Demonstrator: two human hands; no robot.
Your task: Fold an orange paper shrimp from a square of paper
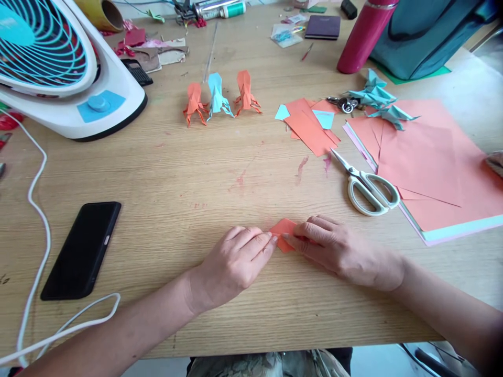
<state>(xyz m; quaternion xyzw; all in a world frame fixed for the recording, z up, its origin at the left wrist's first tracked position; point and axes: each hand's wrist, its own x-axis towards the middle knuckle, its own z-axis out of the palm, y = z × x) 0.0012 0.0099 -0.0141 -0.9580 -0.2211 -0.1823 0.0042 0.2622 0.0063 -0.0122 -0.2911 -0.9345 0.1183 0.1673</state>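
A small folded piece of orange paper lies on the table between my hands. My left hand has its fingers closed together, the tips pressing the paper's left edge. From the other side my right hand pinches the paper, and its fingers hide the right part. Past the hands stand two orange folded paper figures with a light blue figure between them. White-handled scissors lie beyond my right hand, blades pointing toward orange paper strips.
At right, a stack of coloured sheets bears blue folded figures. A pink bottle and blue bag stand behind. At left are a fan, a black phone and a white cable.
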